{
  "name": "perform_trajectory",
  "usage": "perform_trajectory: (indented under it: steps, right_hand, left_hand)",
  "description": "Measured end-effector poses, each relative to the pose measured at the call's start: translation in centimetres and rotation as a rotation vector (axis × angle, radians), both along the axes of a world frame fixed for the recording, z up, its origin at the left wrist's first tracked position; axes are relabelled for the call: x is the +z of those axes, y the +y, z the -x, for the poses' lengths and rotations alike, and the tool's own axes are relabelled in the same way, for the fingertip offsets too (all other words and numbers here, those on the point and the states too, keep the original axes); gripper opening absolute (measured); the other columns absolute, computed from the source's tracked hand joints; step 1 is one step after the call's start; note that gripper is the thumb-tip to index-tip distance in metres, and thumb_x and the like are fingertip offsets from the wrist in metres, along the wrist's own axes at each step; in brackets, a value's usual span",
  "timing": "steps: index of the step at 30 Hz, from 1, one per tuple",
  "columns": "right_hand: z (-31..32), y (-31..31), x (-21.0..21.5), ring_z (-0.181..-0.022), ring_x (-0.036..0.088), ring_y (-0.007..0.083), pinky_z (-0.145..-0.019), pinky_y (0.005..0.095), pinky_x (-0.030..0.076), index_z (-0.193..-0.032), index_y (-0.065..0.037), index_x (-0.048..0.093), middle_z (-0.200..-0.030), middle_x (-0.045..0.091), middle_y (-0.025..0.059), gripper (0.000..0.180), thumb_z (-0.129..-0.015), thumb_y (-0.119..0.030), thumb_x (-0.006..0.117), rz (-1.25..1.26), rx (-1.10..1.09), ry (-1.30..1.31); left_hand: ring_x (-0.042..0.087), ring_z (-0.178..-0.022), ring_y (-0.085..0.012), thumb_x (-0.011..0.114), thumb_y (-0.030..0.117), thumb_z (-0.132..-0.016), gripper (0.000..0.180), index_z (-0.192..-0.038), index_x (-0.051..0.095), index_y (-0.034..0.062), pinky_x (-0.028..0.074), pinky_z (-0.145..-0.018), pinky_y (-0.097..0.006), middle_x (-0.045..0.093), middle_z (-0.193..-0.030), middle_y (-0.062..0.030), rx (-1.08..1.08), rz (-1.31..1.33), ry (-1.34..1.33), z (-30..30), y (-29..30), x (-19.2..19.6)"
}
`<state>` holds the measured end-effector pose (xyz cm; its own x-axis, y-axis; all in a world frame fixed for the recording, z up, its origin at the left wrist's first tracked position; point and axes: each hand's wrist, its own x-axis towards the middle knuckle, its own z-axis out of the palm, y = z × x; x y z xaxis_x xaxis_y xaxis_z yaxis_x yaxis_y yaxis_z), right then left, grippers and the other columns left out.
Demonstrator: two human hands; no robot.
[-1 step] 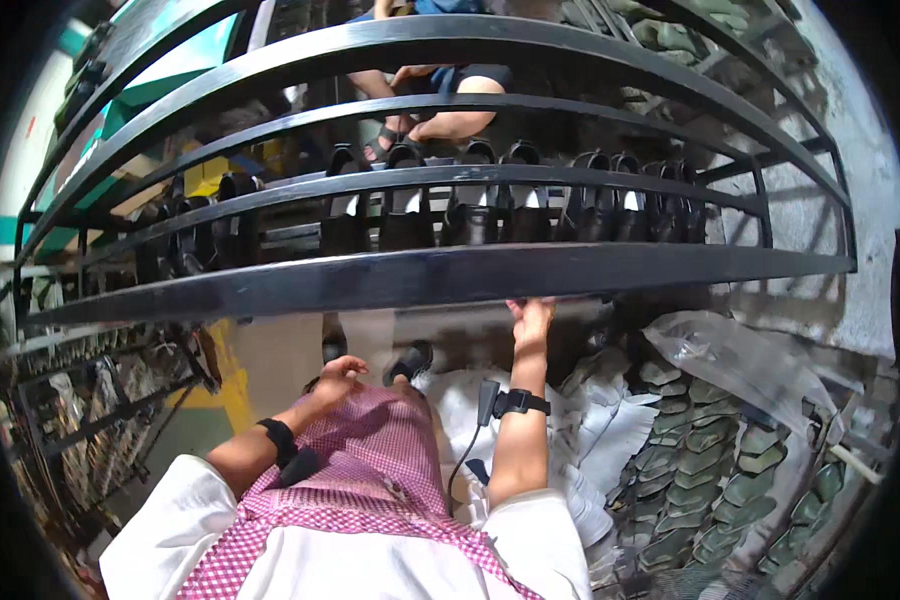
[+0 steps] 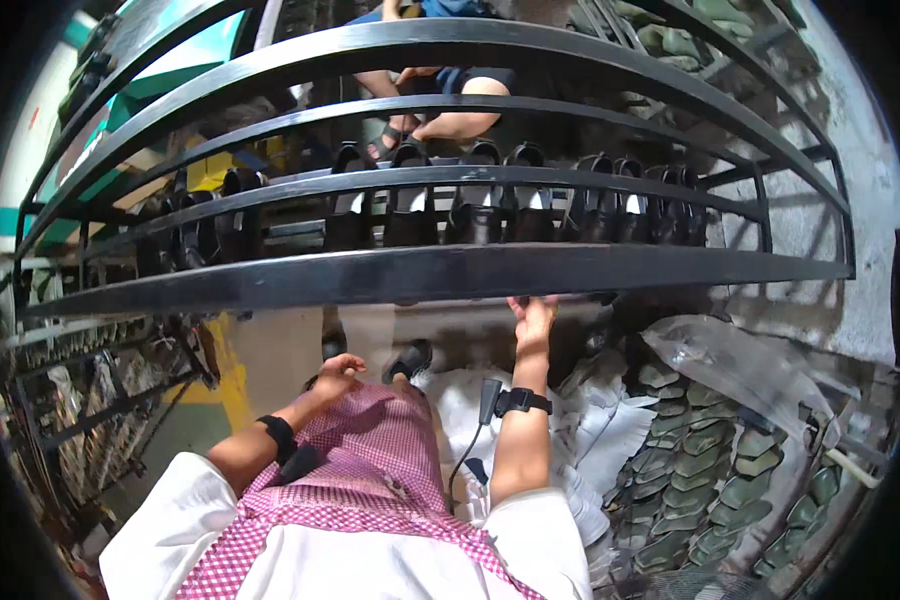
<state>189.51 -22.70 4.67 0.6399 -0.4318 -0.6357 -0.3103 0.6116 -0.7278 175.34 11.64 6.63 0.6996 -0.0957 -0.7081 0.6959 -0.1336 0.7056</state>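
Under the lowest black metal rack shelf (image 2: 420, 275), the right hand (image 2: 532, 322) reaches up, fingers open and touching the shelf's underside. Black shoes (image 2: 470, 215) stand in a row above it. The left hand (image 2: 335, 375) rests on the pink checked cloth (image 2: 370, 460), seemingly loosely curled, holding nothing.

Rack bars (image 2: 440, 275) block upward reach (narrow gaps between).

White short sleeves; pink checked scarf (image 2: 370, 470); black wristbands, one cabled, by each hand.
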Motion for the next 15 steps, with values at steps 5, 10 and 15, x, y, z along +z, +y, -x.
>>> perform_trajectory:
  steps: [5,10,15]
  right_hand:
    - [0.1,-0.6,-0.5,-0.07,0.059,0.0211,-0.055,0.035,0.05,-0.113,-0.018,0.04,-0.089,0.058,0.0056,0.042,-0.078,-0.011,0.063,-0.05,0.093,-0.047]
    - [0.3,-0.1,1.5,-0.08,0.055,0.0175,-0.06,0.0366,0.052,-0.126,-0.024,0.031,-0.101,0.052,0.0011,0.065,-0.074,-0.028,0.068,-0.056,0.272,0.002]
    - [1.4,1.6,2.6,-0.085,0.052,0.0223,-0.065,0.0402,0.05,-0.131,-0.028,0.025,-0.106,0.049,0.0013,0.072,-0.073,-0.034,0.068,0.041,0.24,0.021]
  left_hand:
    - [0.059,-0.067,-0.0178,0.041,0.003,-0.085,0.015,-0.096,0.051,0.0046,0.051,-0.061,-0.03,0.057,-0.089,-0.005,0.222,0.015,0.31,0.4,2.3,1.1]
    - [0.059,-0.065,-0.0179,0.045,0.006,-0.083,0.015,-0.097,0.051,0.0063,0.05,-0.058,-0.031,0.059,-0.085,-0.0043,0.36,-0.001,0.301,3.7,5.8,-0.6]
    - [0.06,-0.066,-0.0179,0.048,0.007,-0.082,0.015,-0.096,0.051,0.0061,0.05,-0.058,-0.03,0.059,-0.086,-0.0052,0.426,0.008,0.282,5.6,8.3,-0.6]
